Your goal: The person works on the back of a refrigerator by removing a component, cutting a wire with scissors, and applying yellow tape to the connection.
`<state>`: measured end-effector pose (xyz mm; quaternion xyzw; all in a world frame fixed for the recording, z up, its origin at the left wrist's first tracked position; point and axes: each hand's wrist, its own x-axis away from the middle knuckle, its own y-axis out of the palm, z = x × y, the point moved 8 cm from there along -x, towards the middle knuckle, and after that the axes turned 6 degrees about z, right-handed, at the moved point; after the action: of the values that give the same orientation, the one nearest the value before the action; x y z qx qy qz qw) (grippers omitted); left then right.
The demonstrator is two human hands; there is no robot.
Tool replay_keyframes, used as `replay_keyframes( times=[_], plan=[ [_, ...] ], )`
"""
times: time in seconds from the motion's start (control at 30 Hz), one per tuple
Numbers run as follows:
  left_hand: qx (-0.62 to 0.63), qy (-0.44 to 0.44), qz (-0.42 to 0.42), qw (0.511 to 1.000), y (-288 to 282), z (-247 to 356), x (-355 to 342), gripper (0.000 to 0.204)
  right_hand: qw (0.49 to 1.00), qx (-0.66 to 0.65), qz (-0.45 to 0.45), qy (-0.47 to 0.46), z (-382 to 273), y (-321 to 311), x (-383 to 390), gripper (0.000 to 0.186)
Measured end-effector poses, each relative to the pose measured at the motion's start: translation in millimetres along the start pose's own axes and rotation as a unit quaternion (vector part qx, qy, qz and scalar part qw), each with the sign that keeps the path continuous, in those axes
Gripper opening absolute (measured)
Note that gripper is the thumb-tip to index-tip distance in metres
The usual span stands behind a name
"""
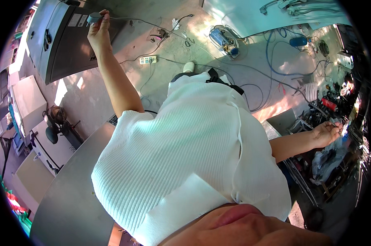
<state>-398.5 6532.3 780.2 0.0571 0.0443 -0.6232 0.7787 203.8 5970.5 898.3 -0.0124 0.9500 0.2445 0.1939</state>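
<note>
My left hand (99,33) is raised at the upper left, beside a dark metal cabinet (72,47). Its fingers pinch a grey-blue power plug (95,17) whose metal pins point downward in the picture. A thin grey cable (130,18) runs rightward from near that hand across the floor. Out at the far right is my right hand (328,134), with its fingers curled together. Something small and pale shows at those fingertips, but its kind cannot be made out. Tools and plastic-wrapped clutter lie behind this hand.
A white power strip (148,60) lies on the floor among trailing cables. Beyond it stands a blue machine in a frame (223,40). At the right are a blue hose (290,74) and a red cylinder (329,104). A grey table (77,176) stands at the lower left.
</note>
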Motion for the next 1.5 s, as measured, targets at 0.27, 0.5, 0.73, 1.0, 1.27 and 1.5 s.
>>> replay_keyframes(
  times=[0.27, 0.5, 0.73, 1.0, 1.27, 1.5],
  plan=[
    [0.048, -0.027, 0.112, 0.992, -39.5, -9.3, 8.1, 0.014, 0.994, -0.037, -0.074, 0.07, 28.3, 33.2, 0.0, 0.032],
    [0.066, -0.057, 0.125, 0.988, -58.2, -26.8, 14.2, 0.017, 0.994, -0.016, -0.065, 0.091, 37.7, 44.3, -2.0, 0.037],
    [0.059, -0.095, 0.138, 0.984, -55.3, -32.9, 28.9, 0.018, 0.995, -0.005, -0.058, 0.081, 41.1, 44.8, -9.7, 0.028],
    [0.144, -0.071, 0.086, 0.983, -29.7, -23.6, 37.5, 0.02, 0.992, -0.038, -0.054, 0.103, 46.0, 40.6, -17.6, 0.028],
    [0.126, -0.08, 0.071, 0.986, -11.4, -22.8, 43.5, 0.02, 0.985, -0.046, -0.11, 0.123, 39.3, 48.4, -7.7, 0.022],
    [0.097, -0.045, 0.041, 0.993, -22.8, -24.4, 34.7, 0.013, 0.986, -0.015, -0.111, 0.128, 36.3, 54.5, -1.8, 0.022]
  ],
)
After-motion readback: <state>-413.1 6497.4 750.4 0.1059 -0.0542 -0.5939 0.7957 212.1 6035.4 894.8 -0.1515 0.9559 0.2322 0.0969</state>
